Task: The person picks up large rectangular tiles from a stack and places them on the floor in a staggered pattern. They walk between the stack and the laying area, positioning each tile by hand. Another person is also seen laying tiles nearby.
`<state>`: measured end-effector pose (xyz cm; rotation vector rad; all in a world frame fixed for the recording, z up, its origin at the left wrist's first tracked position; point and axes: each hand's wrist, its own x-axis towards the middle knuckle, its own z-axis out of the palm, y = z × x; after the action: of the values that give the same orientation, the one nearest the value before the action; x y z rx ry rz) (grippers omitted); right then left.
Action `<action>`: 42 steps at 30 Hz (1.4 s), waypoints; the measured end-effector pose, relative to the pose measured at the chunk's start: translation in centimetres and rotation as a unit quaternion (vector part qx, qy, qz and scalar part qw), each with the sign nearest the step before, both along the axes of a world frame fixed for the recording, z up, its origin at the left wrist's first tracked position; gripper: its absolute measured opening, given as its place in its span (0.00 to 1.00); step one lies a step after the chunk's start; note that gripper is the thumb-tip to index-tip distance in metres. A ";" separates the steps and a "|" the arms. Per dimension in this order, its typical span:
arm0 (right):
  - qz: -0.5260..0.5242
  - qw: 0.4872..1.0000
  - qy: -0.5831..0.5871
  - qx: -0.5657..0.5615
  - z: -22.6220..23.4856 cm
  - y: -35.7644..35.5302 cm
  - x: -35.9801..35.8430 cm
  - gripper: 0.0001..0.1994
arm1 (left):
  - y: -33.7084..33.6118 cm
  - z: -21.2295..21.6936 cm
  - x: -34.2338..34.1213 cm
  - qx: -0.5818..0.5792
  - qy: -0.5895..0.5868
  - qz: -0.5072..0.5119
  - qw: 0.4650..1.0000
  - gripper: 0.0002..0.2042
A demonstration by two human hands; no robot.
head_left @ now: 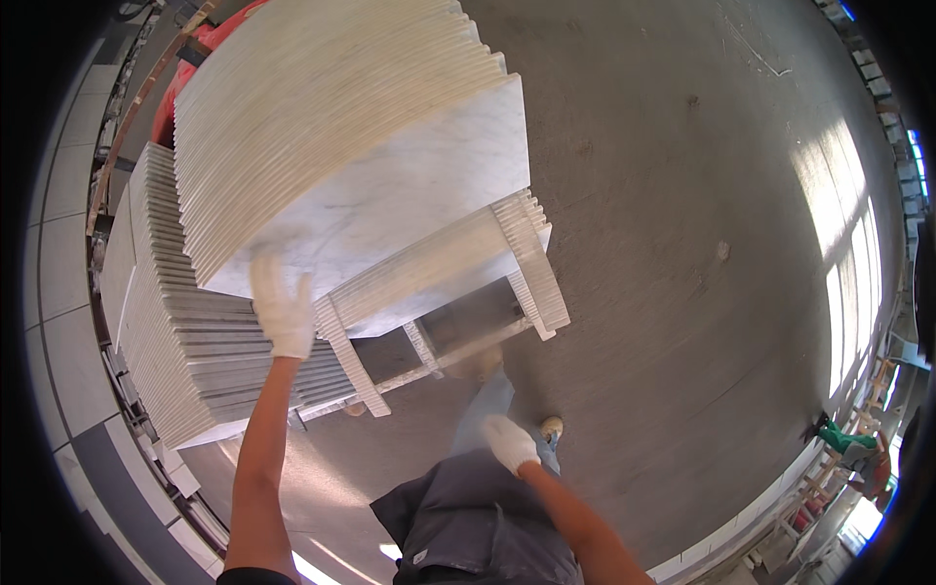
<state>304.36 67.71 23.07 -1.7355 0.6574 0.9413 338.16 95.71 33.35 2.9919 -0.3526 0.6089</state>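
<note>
A row of white marble slabs stands packed face to face at the upper left, edges showing as close ridges, and its front slab shows a broad, grey-veined face toward the person. The left hand, in a white glove, is at that slab's lower-left corner, its fingers stretched upward over the face and the thumb set apart (the glove is blurred, so whether it touches the stone I cannot tell). The right hand, also gloved, hangs low in front of the body, beside the dark apron and well apart from the slabs; how far its fingers are spread I cannot tell.

Below the row, two pale ridged supports slant outward, one under each end. A second stack of slabs leans to the left, just beside the left forearm. Grey floor spreads rightward to bright sunlight patches; farther off, near the right rim, is a co-worker in green.
</note>
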 end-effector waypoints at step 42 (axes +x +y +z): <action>-0.335 0.940 0.059 0.036 -6.0 4.4 -17.2 0.18 | -14.7 5.2 11.3 0.387 -0.087 -0.388 0.832 0.32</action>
<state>287.12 72.11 17.11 -1.2517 1.1820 0.5735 349.49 80.99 38.57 2.9434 -2.1352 0.7429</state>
